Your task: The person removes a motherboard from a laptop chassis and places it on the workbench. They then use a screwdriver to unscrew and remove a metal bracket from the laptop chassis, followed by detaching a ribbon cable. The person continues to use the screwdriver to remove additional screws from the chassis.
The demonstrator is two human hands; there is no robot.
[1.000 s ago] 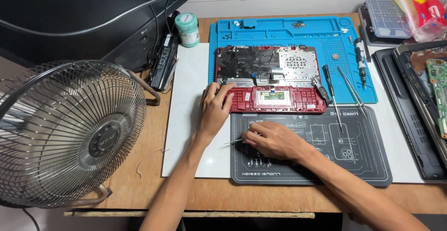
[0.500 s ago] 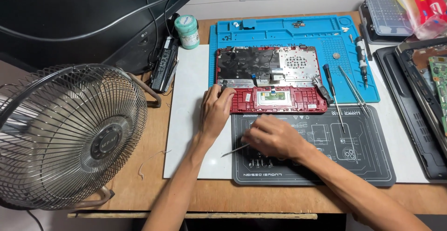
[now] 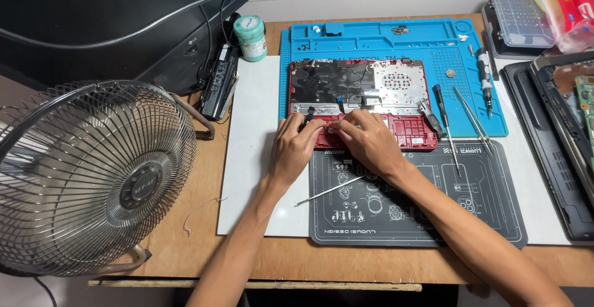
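Both my hands are down on the red laptop shell (image 3: 408, 131), which sits mid-desk, straddling the blue mat's (image 3: 371, 38) near edge. Left hand (image 3: 296, 149) lies flat with fingers spread on its left front corner. Right hand (image 3: 369, 140) has fingers bunched together, pressing beside it. Thin metal pick (image 3: 329, 191) lies loose on the dark mat (image 3: 482, 208).

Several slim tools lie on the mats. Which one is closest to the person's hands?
The thin metal pick lying alone on the dark grey mat, just below the right hand; the other tools lie farther right.
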